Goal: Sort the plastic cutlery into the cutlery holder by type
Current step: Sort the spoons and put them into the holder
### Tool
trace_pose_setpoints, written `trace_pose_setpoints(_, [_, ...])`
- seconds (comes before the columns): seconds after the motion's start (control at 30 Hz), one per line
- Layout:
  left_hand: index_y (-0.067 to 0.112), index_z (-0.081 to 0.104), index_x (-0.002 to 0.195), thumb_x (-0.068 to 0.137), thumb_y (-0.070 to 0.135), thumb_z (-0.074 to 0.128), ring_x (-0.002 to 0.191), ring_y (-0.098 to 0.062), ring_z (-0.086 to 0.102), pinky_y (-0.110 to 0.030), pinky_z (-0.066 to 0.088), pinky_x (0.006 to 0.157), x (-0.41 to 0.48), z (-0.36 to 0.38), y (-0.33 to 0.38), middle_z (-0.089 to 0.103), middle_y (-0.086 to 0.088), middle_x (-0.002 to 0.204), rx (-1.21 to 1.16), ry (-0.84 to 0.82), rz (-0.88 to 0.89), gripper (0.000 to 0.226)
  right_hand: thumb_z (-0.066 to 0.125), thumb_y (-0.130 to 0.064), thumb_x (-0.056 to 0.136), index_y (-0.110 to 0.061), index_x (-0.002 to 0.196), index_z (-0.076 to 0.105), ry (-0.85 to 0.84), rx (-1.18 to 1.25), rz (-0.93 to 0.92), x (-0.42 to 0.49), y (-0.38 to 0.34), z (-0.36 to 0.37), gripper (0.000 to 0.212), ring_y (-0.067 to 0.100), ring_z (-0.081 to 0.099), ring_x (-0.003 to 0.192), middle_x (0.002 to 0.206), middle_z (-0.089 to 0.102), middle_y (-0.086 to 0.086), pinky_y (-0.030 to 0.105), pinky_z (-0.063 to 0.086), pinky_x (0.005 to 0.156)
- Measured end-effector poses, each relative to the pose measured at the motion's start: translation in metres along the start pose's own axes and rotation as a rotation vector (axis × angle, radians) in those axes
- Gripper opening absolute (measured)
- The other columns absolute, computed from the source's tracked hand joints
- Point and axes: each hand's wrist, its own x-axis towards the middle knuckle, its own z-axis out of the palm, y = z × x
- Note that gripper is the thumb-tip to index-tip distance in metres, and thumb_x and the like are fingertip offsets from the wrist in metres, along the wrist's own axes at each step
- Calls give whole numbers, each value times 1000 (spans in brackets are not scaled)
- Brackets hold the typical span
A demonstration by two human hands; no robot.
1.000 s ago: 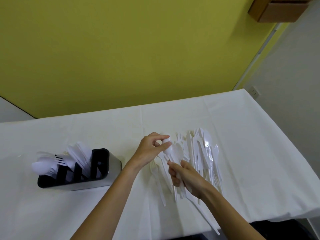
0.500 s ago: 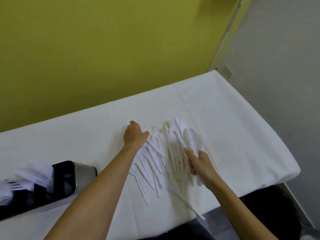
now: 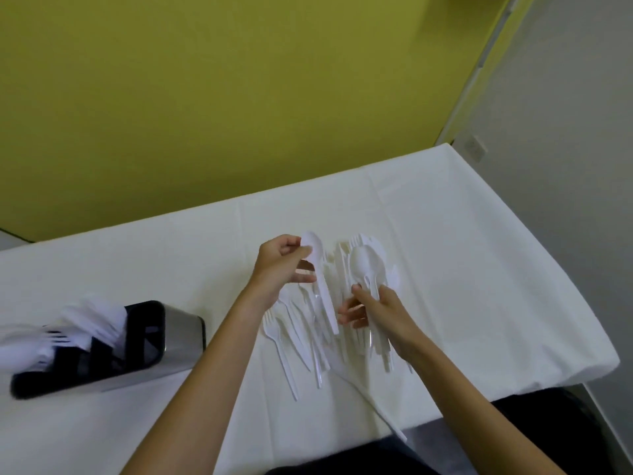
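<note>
A heap of white plastic cutlery [image 3: 308,337] lies spread on the white tablecloth in front of me. My left hand [image 3: 277,269] pinches a white spoon [image 3: 320,279] by its bowl, handle pointing down over the heap. My right hand [image 3: 380,313] grips a bundle of white spoons [image 3: 364,265] by their handles, bowls pointing away from me. The black and steel cutlery holder [image 3: 164,341] stands at the left, with white forks and spoons [image 3: 78,327] sticking out of its compartments.
The table [image 3: 479,269] under its white cloth ends at the right and near edges. One long white piece [image 3: 376,406] hangs over the near edge. A yellow wall stands behind the table, a grey wall to the right.
My left hand has lifted off the heap with a single spoon pinched in it. The right hand still holds its spoons. The view has swung left, showing more of the holder.
</note>
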Motion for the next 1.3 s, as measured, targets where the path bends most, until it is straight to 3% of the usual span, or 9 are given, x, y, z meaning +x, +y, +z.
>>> trace_pose_setpoints(0.13, [1, 63, 88, 87, 4, 66, 64, -18, 68, -32, 59, 58, -11, -7, -7, 60, -11, 81, 0, -29, -1, 4, 41, -29, 102, -3, 113, 60, -219, 202, 70, -1, -8, 12, 35, 31, 71, 92, 105, 73, 12, 39, 56, 84])
trace_pose_setpoints(0.2, [0, 65, 93, 85, 6, 69, 63, -16, 67, -26, 55, 52, -15, -8, -11, 63, -10, 81, 50, -15, 27, 11, 41, -32, 101, -3, 117, 56, -294, 254, 101, -2, -15, 17, 36, 29, 71, 85, 106, 72, 10, 36, 57, 79])
trace_pose_setpoints(0.33, [11, 66, 90, 82, 17, 74, 63, -11, 55, -20, 42, 47, -23, -11, -14, 65, 1, 81, 204, -44, 125, 13, 40, -36, 100, -6, 110, 56, -308, 232, 89, -5, -21, 27, 35, 17, 46, 48, 74, 62, 7, 26, 42, 52])
trace_pose_setpoints(0.6, [16, 59, 105, 81, 9, 72, 68, -13, 59, -25, 47, 53, -31, -16, 3, 62, -2, 96, 223, -189, 149, 29, 45, -41, 98, -10, 83, 49, -468, 177, 96, -10, -25, 26, 34, 11, 29, 45, 57, 33, 2, 21, 30, 46])
trace_pose_setpoints(0.8, [15, 68, 102, 85, 5, 66, 48, -11, 50, -21, 47, 53, -36, -15, 5, 63, 1, 79, 330, -236, 147, 20, 49, -23, 96, -6, 78, 60, -534, -105, 74, -7, -29, 14, 28, 22, 62, 71, 70, 61, 10, 33, 52, 75])
trace_pose_setpoints(0.9, [17, 68, 100, 84, 2, 66, 46, -10, 49, -20, 46, 51, -39, -14, 8, 61, 3, 80, 331, -204, 170, 22, 46, -30, 96, -14, 78, 66, -567, -351, 26, -1, -35, 11, 31, 13, 58, 80, 85, 70, 2, 33, 44, 90])
trace_pose_setpoints(1.1, [27, 63, 111, 92, 16, 50, 66, -7, 51, -24, 41, 48, -48, -32, 20, 54, 8, 87, 187, -248, 172, 26, 42, -30, 94, -14, 68, 53, -697, -395, 17, 3, -54, 28, 33, 17, 46, 69, 72, 59, 3, 34, 37, 75])
trace_pose_setpoints(1.2, [24, 60, 112, 92, 34, 58, 66, -4, 47, -11, 35, 47, -52, -38, 20, 52, 10, 83, 260, -205, 247, 22, 43, -27, 92, -8, 64, 51, -662, -489, -62, 0, -60, 43, 35, 13, 44, 60, 65, 54, 1, 31, 36, 66])
trace_pose_setpoints(1.3, [17, 58, 99, 95, 24, 58, 58, 3, 45, -7, 32, 46, -57, -48, 20, 52, 10, 80, 265, -167, 318, 8, 45, -21, 93, -8, 58, 49, -617, -457, -106, -8, -62, 60, 37, 9, 42, 54, 61, 52, 1, 23, 34, 56])
